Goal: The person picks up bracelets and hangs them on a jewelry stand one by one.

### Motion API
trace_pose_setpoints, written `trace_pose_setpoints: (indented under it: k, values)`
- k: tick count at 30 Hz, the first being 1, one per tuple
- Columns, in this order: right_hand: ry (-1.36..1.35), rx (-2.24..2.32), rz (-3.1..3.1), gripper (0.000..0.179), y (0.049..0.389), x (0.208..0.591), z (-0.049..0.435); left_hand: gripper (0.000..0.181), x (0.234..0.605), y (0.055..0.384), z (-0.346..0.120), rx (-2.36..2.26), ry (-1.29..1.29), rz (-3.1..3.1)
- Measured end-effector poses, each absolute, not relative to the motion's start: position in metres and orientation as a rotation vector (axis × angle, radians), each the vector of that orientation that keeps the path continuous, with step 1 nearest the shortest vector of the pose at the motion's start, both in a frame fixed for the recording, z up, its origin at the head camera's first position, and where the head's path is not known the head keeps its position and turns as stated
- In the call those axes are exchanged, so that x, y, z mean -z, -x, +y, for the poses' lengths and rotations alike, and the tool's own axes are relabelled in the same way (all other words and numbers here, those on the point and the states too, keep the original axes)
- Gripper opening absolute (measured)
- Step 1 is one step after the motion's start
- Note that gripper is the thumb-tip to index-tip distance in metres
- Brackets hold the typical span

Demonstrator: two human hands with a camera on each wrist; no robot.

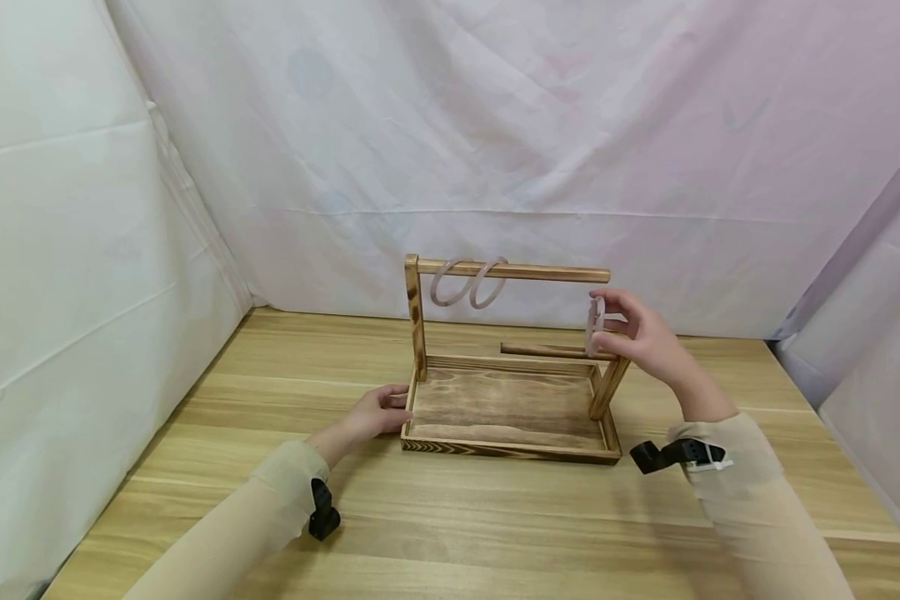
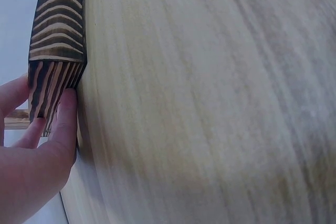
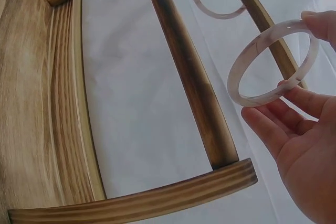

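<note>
A wooden stand (image 1: 416, 317) has a shallow tray base (image 1: 510, 451), an upper rod (image 1: 555, 272) and a lower rod (image 1: 540, 350). Two pale translucent bangles (image 1: 487, 283) hang on the upper rod, towards its left post. My right hand (image 1: 645, 337) holds a third bangle (image 3: 244, 72) between thumb and fingers, near the upper rod's free end. In the right wrist view that rod passes behind this ring; whether it runs through cannot be told. At the tray's left end, my left hand (image 1: 378, 412) grips the wall, thumb and fingers (image 2: 66, 114) on either side.
The stand rests on a wood-grain table (image 1: 450, 533). A pale cloth (image 1: 345, 167) hangs close behind it, and more cloth (image 1: 52, 292) closes the left side. The lower rod's post (image 1: 609, 390) rises from the tray's right end.
</note>
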State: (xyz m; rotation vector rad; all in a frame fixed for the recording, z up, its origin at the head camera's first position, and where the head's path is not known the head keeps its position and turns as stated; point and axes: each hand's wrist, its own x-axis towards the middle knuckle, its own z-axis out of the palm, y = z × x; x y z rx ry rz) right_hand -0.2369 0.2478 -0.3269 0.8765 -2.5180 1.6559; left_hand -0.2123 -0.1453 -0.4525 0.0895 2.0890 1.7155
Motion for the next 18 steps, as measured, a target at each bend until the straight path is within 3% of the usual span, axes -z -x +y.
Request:
trace_pose_setpoints:
  k: [18]
  values:
    - [-0.810,-1.775,-2.440,0.045,0.246,0.323,0.262,0.057,0.452,0.212,-0.145,-1.727,-0.102,2.081]
